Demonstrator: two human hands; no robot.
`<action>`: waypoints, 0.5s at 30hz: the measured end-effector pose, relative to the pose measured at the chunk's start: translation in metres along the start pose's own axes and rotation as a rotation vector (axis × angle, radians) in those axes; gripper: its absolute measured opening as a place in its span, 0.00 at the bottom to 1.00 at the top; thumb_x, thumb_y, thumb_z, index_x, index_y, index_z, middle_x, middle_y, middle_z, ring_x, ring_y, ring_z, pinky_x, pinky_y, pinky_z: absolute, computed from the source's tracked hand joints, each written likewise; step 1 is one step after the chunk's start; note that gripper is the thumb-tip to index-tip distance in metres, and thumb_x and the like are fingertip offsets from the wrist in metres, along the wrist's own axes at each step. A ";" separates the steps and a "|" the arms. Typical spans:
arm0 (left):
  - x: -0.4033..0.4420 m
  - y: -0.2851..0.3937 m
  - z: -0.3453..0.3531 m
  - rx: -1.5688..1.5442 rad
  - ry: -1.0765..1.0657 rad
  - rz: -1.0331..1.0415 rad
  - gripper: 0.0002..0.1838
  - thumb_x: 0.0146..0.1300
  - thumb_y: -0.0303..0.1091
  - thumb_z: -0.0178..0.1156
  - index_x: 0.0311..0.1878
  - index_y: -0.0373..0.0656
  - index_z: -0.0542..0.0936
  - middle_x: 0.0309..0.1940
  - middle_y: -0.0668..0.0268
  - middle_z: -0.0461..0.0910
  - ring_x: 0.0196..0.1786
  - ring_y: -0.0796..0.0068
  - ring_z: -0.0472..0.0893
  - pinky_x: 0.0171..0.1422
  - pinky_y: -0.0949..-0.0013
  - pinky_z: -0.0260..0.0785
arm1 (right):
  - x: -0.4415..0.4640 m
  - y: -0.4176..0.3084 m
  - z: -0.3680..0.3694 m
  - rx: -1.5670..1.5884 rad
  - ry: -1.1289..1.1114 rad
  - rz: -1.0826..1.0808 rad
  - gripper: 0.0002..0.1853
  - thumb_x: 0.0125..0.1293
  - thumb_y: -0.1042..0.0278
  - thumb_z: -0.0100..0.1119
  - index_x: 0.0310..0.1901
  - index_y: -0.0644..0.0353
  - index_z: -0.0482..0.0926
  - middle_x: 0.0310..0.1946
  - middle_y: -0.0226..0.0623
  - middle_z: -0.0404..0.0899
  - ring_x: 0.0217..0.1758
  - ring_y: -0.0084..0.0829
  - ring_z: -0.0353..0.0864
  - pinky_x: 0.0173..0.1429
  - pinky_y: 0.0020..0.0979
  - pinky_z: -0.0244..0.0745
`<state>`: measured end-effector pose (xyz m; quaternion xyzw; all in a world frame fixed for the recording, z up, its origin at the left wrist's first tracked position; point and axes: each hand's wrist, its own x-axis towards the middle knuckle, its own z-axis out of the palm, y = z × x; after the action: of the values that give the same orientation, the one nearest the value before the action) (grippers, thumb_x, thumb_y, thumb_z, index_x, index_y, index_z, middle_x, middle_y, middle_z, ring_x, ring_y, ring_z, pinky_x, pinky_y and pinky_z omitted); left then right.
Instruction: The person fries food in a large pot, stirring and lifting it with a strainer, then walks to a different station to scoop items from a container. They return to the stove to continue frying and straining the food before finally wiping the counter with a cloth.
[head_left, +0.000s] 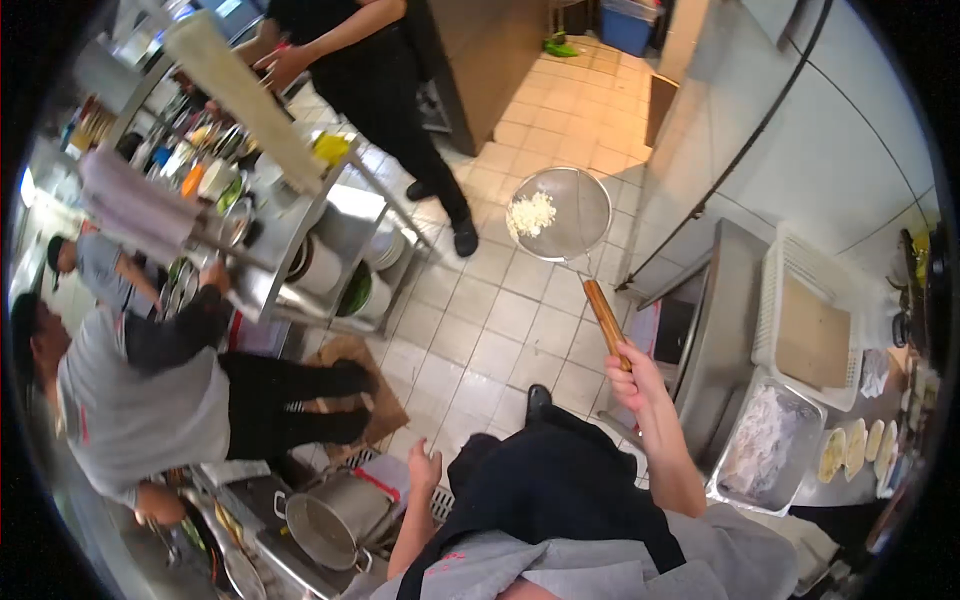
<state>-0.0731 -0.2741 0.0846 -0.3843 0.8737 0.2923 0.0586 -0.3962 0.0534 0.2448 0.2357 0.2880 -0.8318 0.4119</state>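
Observation:
My right hand [636, 376] is wrapped round the wooden handle of a round mesh strainer [578, 212], held out in front of me above the tiled floor. A small heap of pale, chopped food [531, 214] lies on the left side of the mesh; its kind is too small to tell. My left hand [424, 466] hangs low by my side with nothing in it, fingers apart. Nearest to it is a large metal pot [322, 530] with side handles, standing to its left.
At right, a steel counter carries a white plastic basket [784, 340], a metal tray of white powdery stuff [765, 445] and several filled pale pieces [852, 450]. Co-workers stand at left around a steel shelf unit [345, 235]. Flattened cardboard [385, 400] lies on the floor.

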 end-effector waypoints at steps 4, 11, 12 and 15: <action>0.010 0.024 0.003 -0.106 -0.511 -0.322 0.16 0.59 0.37 0.54 0.46 0.38 0.76 0.29 0.55 0.79 0.35 0.63 0.79 0.39 0.62 0.72 | 0.060 -0.073 0.017 0.084 -0.033 -0.082 0.06 0.66 0.67 0.46 0.44 0.49 0.63 0.22 0.30 0.64 0.11 0.12 0.51 0.08 0.14 0.42; 0.106 -0.008 0.090 0.014 -0.702 -0.228 0.18 0.54 0.36 0.57 0.46 0.36 0.75 0.26 0.54 0.78 0.30 0.64 0.79 0.35 0.64 0.72 | 0.162 -0.200 0.043 0.168 -0.069 -0.111 0.04 0.66 0.67 0.45 0.40 0.49 0.63 0.21 0.29 0.64 0.11 0.12 0.51 0.07 0.15 0.42; 0.129 -0.003 0.097 0.021 -0.703 -0.211 0.18 0.54 0.36 0.57 0.46 0.36 0.75 0.25 0.54 0.78 0.30 0.64 0.79 0.35 0.64 0.72 | 0.177 -0.217 0.046 0.168 -0.074 -0.120 0.04 0.66 0.67 0.46 0.40 0.49 0.63 0.21 0.29 0.64 0.11 0.12 0.51 0.07 0.15 0.41; 0.219 0.009 0.112 0.083 -0.684 0.011 0.19 0.52 0.35 0.59 0.46 0.35 0.74 0.24 0.54 0.78 0.28 0.65 0.79 0.33 0.65 0.72 | 0.213 -0.267 0.058 0.177 -0.056 -0.139 0.04 0.66 0.66 0.46 0.40 0.49 0.63 0.21 0.29 0.64 0.10 0.12 0.51 0.07 0.15 0.41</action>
<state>-0.2464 -0.3466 -0.0749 -0.2566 0.8168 0.3688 0.3620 -0.7416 0.0299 0.2285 0.2275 0.2173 -0.8868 0.3386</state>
